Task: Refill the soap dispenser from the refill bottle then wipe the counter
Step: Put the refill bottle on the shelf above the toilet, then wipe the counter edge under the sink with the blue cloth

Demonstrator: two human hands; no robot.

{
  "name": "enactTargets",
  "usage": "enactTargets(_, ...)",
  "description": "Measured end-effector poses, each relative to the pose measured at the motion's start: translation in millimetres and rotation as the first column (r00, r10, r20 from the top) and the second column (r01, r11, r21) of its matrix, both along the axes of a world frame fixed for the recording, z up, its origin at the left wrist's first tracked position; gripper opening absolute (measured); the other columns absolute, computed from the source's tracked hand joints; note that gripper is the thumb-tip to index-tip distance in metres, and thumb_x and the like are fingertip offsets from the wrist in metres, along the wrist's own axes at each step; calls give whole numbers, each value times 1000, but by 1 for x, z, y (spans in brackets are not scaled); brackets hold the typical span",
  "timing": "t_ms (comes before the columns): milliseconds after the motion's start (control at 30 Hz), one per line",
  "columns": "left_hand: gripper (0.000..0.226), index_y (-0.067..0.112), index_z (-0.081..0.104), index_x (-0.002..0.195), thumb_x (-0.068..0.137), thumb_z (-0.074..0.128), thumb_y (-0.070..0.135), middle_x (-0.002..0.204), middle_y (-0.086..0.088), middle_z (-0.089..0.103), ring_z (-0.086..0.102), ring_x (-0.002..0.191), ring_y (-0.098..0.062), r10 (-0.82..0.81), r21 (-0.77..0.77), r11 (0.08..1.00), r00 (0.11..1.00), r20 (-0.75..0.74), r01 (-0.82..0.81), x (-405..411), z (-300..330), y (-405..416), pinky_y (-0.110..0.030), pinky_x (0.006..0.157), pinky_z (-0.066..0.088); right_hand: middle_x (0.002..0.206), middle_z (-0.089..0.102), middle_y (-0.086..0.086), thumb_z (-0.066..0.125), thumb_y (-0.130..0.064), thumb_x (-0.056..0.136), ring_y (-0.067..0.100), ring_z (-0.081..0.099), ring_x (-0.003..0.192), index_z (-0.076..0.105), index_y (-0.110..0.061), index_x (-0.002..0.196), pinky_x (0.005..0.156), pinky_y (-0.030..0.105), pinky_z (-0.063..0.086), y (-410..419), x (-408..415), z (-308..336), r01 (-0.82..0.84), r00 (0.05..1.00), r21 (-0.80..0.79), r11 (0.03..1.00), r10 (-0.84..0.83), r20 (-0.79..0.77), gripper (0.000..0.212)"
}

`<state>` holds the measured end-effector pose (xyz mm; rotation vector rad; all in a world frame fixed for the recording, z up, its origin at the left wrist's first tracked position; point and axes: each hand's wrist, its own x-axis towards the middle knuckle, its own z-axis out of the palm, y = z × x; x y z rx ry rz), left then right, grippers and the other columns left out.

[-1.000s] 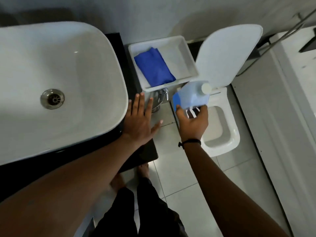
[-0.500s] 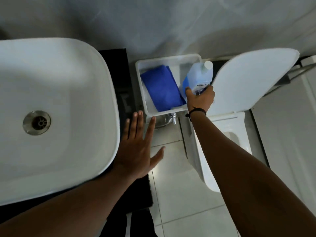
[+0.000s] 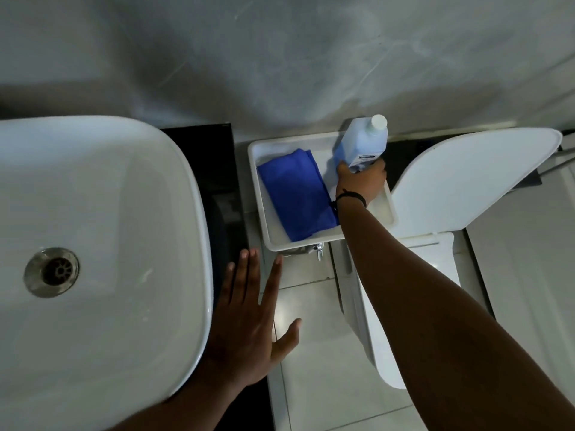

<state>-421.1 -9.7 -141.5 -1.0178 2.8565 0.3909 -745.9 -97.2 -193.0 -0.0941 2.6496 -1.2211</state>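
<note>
Refill bottle point(image 3: 364, 141), carried farther up-frame, capped, gripped in right hand point(image 3: 361, 178) over white tray point(image 3: 389, 209) beside blue cloth point(image 3: 295, 194); left hand point(image 3: 249, 325) splayed, empty; dispenser unseen, refill presumably done, wiping outstanding

A grey wall point(image 3: 280, 57) stands behind a white basin point(image 3: 109, 228), the floor tiles point(image 3: 317, 384) are pale and glossy, and a white toilet point(image 3: 466, 181) has its lid raised.

The right arm reaches far forward, right hand point(image 3: 361, 181) curled closed in a grip, a dark band at the wrist — the left hand point(image 3: 252, 321) lies flat, fingers spread, thumb out.
</note>
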Motion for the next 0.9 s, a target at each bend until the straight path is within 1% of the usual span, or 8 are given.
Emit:
enactTargets(233, 109, 15, 10, 170, 91, 45, 80, 174, -27, 2, 8, 162, -45, 10, 43, 999, 999, 39, -12, -1, 4, -2, -62, 128, 26, 145, 45, 10, 89, -38, 74, 27, 48, 135, 32, -11, 150, 111, 38, 44, 9, 32, 9, 60, 996, -34, 998, -58, 66, 98)
enactTargets(333, 108, 14, 11, 170, 92, 45, 80, 175, -26, 3, 7, 163, -45, 10, 50, 999, 999, 39, -12, 0, 6, -3, -63, 127, 28, 153, 37, 9, 77, -40, 87, 28, 43, 139, 31, -19, 153, 114, 50, 44, 18, 74, 5, -259, 964, -4, 966, 259, 55, 84)
enactTargets(367, 107, 14, 11, 170, 92, 46, 79, 175, -26, 4, 8, 163, -45, 9, 45, 999, 999, 32, -11, 0, 5, -3, -63, 127, 28, 161, 27, 9, 71, -45, 91, 33, 33, 147, 26, -24, 157, 116, 56, 38, 17, 84, 1, -463, 886, 108, 880, 461, 45, 83)
enactTargets(433, 108, 15, 10, 170, 92, 46, 78, 175, -26, 3, 6, 163, -43, 14, 38, 999, 999, 29, -15, 0, 3, -2, -62, 127, 27, 171, -4, 4, 57, -62, 93, 42, -1, 156, 6, -38, 162, 118, 69, 16, 10, 92, -8, -734, 640, 371, 568, 761, 102, 89)
enactTargets(500, 109, 16, 7, 171, 91, 46, 79, 176, -25, 0, 3, 164, -42, 14, 32, 999, 999, 30, -15, 1, 0, -1, -61, 129, 24, 168, -25, 0, 42, -75, 92, 43, -22, 153, -10, -45, 159, 114, 76, 3, 1, 90, -16, -795, 472, 515, 321, 860, 194, 91)
enactTargets(567, 109, 16, 6, 171, 92, 47, 79, 176, -24, -1, 1, 164, -41, 10, 20, 1000, 1000, 11, -10, 2, -3, 0, -61, 130, 22, 166, -31, -1, 31, -78, 93, 44, -27, 151, -17, -47, 157, 113, 80, 1, -4, 86, -27, -800, 410, 563, 207, 874, 261, 87)
enactTargets(700, 106, 15, 6, 171, 93, 45, 76, 175, -25, -1, 0, 164, -41, -1, 2, 1000, 1000, -30, 1, 2, -7, 0, -61, 130, 19, 168, -27, 0, 31, -66, 101, 44, -24, 152, -15, -42, 159, 116, 73, -1, -6, 84, -39, -779, 406, 596, 193, 880, 246, 78)
enactTargets(900, 103, 16, 2, 170, 96, 35, 78, 175, -24, -7, -6, 164, -40, -10, -17, 1000, 998, -58, 9, 3, -9, 1, -57, 133, 11, 172, -2, 11, 50, -16, 105, 36, 5, 158, 1, -21, 164, 123, 58, 23, -13, 74, -28, -713, 397, 679, 177, 900, 182, 77)
